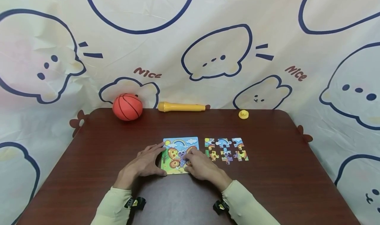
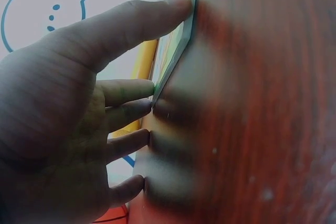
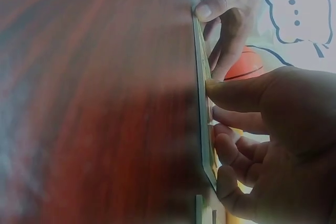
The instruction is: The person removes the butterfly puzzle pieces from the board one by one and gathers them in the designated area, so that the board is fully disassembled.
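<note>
A square butterfly puzzle board (image 1: 173,156) with a rainbow and sky lies flat on the table. My left hand (image 1: 147,159) spans its left side, thumb on the near left corner and fingertips at the far left. Those fingers look fairly straight in the left wrist view (image 2: 63,98). Over the board's right part is my right hand (image 1: 202,164), its thumb and index fingertip touching the picture while other fingers bend, as the right wrist view shows (image 3: 294,124). Whether a piece sits between them is hidden. Several loose jigsaw pieces (image 1: 226,153) lie in two rows right of the board.
A red toy basketball (image 1: 127,107) is at the back left of the brown table (image 1: 98,172). Along the far edge lies a yellow toy microphone (image 1: 182,107), with a small yellow duck (image 1: 243,114) to its right. A printed cloth (image 1: 166,53) hangs behind.
</note>
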The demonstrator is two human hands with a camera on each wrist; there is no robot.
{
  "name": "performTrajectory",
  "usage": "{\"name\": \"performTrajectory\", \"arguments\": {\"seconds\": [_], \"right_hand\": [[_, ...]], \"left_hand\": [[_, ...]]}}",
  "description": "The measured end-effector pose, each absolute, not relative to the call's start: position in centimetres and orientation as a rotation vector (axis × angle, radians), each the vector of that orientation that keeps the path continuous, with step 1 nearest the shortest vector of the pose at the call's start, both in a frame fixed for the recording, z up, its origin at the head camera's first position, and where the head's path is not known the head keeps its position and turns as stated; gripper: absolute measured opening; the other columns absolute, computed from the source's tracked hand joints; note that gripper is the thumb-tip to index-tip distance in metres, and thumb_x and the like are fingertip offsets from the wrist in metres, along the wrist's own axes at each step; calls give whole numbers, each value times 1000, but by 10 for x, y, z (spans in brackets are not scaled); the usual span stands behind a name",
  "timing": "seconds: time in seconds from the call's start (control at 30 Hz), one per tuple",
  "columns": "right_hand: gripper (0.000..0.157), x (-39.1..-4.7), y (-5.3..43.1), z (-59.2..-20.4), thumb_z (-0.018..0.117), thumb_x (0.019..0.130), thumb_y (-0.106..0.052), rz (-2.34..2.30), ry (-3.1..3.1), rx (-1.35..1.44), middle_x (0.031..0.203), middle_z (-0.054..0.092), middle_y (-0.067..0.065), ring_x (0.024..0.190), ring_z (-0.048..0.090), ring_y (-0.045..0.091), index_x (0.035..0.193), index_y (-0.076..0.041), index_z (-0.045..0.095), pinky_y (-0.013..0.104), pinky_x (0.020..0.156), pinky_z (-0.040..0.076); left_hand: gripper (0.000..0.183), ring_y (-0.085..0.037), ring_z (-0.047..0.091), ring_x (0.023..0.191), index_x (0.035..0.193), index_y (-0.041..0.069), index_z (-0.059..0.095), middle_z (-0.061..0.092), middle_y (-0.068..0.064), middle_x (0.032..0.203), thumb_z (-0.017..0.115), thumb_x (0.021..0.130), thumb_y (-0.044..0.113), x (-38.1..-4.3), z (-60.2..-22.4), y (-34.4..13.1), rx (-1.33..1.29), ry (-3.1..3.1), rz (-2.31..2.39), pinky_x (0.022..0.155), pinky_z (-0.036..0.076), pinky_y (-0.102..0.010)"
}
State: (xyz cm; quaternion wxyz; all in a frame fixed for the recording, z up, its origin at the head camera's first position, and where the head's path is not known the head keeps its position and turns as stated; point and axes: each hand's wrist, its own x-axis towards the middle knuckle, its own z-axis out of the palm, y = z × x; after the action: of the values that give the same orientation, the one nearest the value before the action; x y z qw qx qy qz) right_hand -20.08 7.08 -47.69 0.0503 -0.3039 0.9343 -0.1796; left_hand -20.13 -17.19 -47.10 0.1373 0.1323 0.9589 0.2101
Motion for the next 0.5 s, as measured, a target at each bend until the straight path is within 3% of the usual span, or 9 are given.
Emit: {"name": "performTrajectory", "arguments": {"seconds": [0.5], "right_hand": [[30, -198, 65, -473, 72, 86, -20, -589, 2847, -829, 110, 55, -2, 90, 51, 9, 114, -14, 63, 26, 79, 47]], "left_hand": [[99, -31, 26, 144, 147, 19, 43, 26, 1, 161, 85, 64, 51, -202, -472, -173, 387, 2772, 615, 107, 26, -66]]}}
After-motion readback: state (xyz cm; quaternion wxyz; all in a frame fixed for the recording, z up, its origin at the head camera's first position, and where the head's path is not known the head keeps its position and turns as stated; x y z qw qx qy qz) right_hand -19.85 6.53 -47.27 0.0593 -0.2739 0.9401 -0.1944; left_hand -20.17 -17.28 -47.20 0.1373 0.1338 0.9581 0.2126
